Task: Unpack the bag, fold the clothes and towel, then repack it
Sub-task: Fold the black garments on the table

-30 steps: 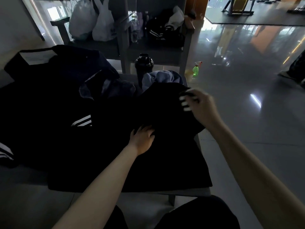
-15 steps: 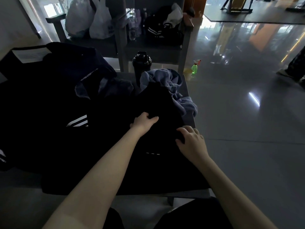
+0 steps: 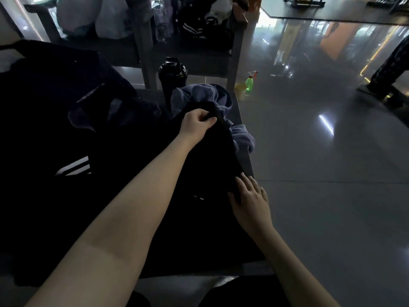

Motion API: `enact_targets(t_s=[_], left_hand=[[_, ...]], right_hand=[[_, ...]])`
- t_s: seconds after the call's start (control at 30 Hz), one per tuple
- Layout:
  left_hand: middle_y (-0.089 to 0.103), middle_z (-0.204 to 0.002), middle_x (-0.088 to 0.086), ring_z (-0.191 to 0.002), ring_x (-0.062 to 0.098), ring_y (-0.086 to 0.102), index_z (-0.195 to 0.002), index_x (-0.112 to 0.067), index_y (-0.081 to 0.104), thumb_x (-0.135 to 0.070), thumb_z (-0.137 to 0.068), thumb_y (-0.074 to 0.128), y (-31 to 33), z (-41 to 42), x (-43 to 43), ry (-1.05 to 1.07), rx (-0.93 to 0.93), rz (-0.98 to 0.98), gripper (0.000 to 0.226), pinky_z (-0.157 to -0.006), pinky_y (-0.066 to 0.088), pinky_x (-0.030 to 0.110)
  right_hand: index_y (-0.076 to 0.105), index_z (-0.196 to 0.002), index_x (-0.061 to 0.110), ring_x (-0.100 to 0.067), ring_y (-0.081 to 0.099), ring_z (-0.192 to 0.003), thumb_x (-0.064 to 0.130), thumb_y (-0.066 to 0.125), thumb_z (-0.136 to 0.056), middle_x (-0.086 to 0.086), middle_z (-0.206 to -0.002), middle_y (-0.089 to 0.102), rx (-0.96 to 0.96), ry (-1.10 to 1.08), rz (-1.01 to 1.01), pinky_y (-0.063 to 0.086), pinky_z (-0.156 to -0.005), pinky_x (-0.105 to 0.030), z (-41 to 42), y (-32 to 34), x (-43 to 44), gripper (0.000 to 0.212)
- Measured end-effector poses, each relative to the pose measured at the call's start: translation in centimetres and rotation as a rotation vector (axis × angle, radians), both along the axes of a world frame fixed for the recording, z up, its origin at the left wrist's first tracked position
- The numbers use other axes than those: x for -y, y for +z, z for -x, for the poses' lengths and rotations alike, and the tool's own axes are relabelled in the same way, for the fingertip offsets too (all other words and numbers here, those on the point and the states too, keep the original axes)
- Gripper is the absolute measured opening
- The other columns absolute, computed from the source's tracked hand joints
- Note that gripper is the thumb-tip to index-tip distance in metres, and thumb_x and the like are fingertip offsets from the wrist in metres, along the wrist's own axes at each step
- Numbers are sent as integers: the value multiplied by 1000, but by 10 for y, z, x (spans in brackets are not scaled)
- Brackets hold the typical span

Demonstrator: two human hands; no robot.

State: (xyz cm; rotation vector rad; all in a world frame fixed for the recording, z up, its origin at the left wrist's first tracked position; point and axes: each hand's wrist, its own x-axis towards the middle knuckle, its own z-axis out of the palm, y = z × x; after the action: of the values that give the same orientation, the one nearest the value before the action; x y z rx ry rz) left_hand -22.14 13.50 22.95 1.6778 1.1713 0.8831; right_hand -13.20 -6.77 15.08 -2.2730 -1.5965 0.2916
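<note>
A black garment (image 3: pixel 199 218) lies spread on the grey bench (image 3: pixel 240 114) in front of me. My left hand (image 3: pixel 197 125) pinches its far edge near the top, fingers curled round the dark cloth. My right hand (image 3: pixel 250 196) rests on the garment's right edge with straight fingers. A blue-grey towel (image 3: pixel 205 94) lies crumpled behind the garment and hangs over the bench's right side. The large black bag (image 3: pixel 55 96) with white stripes fills the left of the bench.
A black shaker bottle (image 3: pixel 172 74) stands behind the towel. Another bench (image 3: pixel 199 58) beyond holds bags and clothes. A green spray bottle (image 3: pixel 249 84) and a yellow cup (image 3: pixel 240 89) stand on the glossy floor. A person's leg (image 3: pixel 389 63) is at far right.
My left hand moved away from me up the garment and now pinches its far edge. My right hand came down from the raised edge and now rests on the right side.
</note>
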Motion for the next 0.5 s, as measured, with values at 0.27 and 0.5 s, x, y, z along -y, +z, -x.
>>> enact_targets(t_s=[0.27, 0.5], left_hand=[[64, -112, 12, -106, 24, 60, -121, -8, 54, -9, -85, 67, 4, -8, -1, -41, -338, -199, 38, -92, 44, 28], [65, -99, 10, -91, 26, 61, -93, -10, 49, -17, -84, 69, 15, -33, -5, -72, -400, -364, 22, -77, 45, 32]], right_hand=[[28, -147, 19, -17, 7, -147, 38, 34, -99, 1, -158, 19, 53, -56, 118, 4, -116, -47, 9, 8, 3, 53], [25, -149, 12, -19, 13, -146, 38, 36, -99, -5, -155, 27, 119, -74, 106, 5, -117, -46, 16, 14, 5, 57]])
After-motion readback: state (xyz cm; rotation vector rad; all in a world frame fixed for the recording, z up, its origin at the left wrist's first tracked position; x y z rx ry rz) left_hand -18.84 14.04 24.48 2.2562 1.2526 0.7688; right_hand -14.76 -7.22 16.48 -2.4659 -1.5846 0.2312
